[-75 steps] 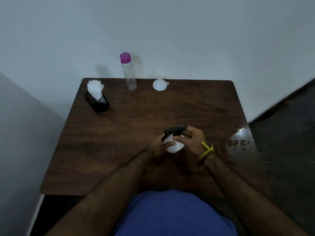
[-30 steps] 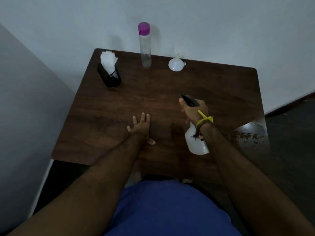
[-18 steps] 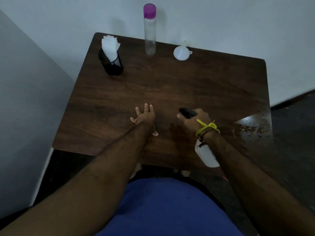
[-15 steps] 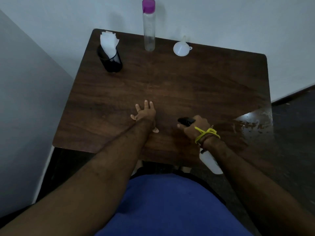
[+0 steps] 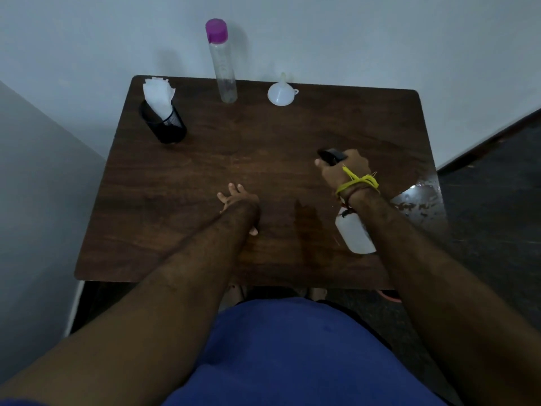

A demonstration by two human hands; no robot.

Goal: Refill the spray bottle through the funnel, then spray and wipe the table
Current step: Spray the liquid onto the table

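The right hand (image 5: 341,171) has moved forward over the table (image 5: 190,183), fingers curled around the spray bottle (image 5: 355,234) to aim its nozzle, while the left hand (image 5: 238,200) rests flat, fingers spread, for support.

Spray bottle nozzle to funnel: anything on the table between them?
Nothing. The head view shows only bare wood between the spray bottle nozzle, held in the right hand, and the funnel at the table back edge.
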